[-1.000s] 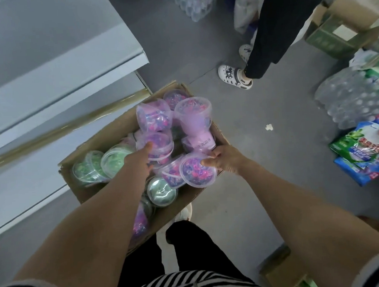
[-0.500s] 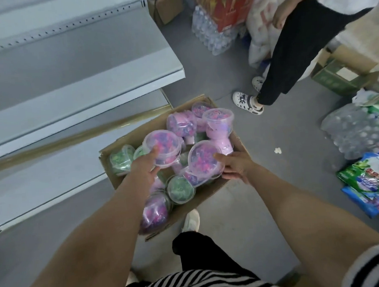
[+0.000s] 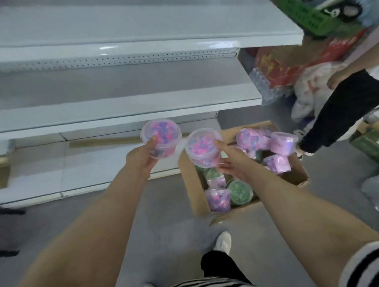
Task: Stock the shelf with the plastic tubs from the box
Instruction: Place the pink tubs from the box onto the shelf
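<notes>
Gripping a tub (image 3: 164,135) in my left hand (image 3: 140,160) and another tub (image 3: 201,148) in my right hand (image 3: 233,163), near the shelf (image 3: 116,118) front edge; both clear, pink-purple filling.

Two clear plastic tubs filled with pink and purple pieces are held up side by side, lids tilted toward the camera, in front of the white shelf (image 3: 115,108). The left tub (image 3: 161,136) sits in the left hand (image 3: 140,159), thumb on its lid; the right tub (image 3: 203,148) sits in the right hand (image 3: 232,163). Beneath it the brown cardboard box (image 3: 192,187) stands open on the floor, holding jumbled pink tubs (image 3: 281,143) and a green tub (image 3: 240,191).
</notes>
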Motion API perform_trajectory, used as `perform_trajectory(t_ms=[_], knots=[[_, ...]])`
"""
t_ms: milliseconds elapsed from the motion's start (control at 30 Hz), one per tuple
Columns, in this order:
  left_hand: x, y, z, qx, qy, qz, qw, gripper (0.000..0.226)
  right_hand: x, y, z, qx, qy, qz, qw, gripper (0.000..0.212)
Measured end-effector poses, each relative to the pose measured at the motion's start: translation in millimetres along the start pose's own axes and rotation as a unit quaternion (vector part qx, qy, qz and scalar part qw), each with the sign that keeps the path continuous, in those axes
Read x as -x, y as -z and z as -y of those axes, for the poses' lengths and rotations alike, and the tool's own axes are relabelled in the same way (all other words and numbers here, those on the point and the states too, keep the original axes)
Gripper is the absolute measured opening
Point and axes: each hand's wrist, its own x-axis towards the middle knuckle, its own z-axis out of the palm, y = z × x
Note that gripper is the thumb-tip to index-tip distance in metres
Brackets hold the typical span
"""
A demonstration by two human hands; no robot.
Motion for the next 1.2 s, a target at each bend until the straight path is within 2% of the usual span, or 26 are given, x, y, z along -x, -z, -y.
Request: perform_trajectory(t_ms=[100, 133, 233, 400, 467, 567, 667, 700, 733, 800, 867, 1000, 1200], knots=[[29.2, 62.3, -50.0, 0.021, -0.043, -0.007, 0.999, 0.035, 17.8, -77.9, 23.3, 0.002, 0.032, 0.037, 0.999, 0.071], [37.4, 81.1, -66.5, 0.028, -0.059, -0.014, 0.998, 0.029, 24.8, -101.9, 31.7, 0.007, 0.045, 0.057, 0.997, 0.070], [57.0, 133.8, -114.8, 0.042, -0.102, -0.026, 0.994, 0.021, 44.7, -171.5, 58.7, 0.011, 0.080, 0.102, 0.992, 0.046], [72.1, 199.0, -188.5, 0.052, -0.165, -0.076, 0.982, 0.050, 67.5, -260.1, 110.8, 0.012, 0.134, 0.164, 0.977, 0.067], [76.6, 211.2, -219.1, 0.070, -0.192, -0.075, 0.976, 0.053, 70.0, -289.8, 138.8, 0.012, 0.150, 0.176, 0.973, 0.069], [75.3, 224.2, -268.9, 0.095, -0.231, -0.058, 0.967, 0.049, 69.7, -335.1, 185.8, 0.009, 0.175, 0.187, 0.967, 0.062], [72.1, 235.6, -318.9, 0.084, -0.257, -0.036, 0.962, 0.071, 67.9, -372.8, 227.3, 0.003, 0.194, 0.204, 0.960, 0.049], [69.7, 239.5, -335.7, 0.078, -0.264, -0.039, 0.961, 0.080, 65.2, -385.6, 240.7, 0.001, 0.201, 0.211, 0.957, 0.051], [67.0, 243.5, -352.1, 0.077, -0.273, -0.053, 0.958, 0.079, 62.4, -397.3, 253.4, 0.002, 0.205, 0.216, 0.954, 0.056], [62.4, 247.4, -381.5, 0.080, -0.294, -0.084, 0.949, 0.059, 57.0, -418.2, 275.8, 0.005, 0.206, 0.225, 0.952, 0.069], [52.2, 251.1, -407.0, 0.072, -0.298, -0.108, 0.946, 0.057, 50.9, -436.1, 293.5, 0.004, 0.201, 0.232, 0.952, 0.077], [26.5, 255.8, -445.9, 0.072, -0.294, -0.111, 0.947, 0.057, 36.1, -463.3, 318.7, 0.014, 0.204, 0.228, 0.952, 0.077], [-6.2, 265.0, -472.9, 0.031, -0.293, -0.123, 0.948, 0.071, 20.6, -483.5, 327.8, 0.020, 0.201, 0.202, 0.958, 0.078]])
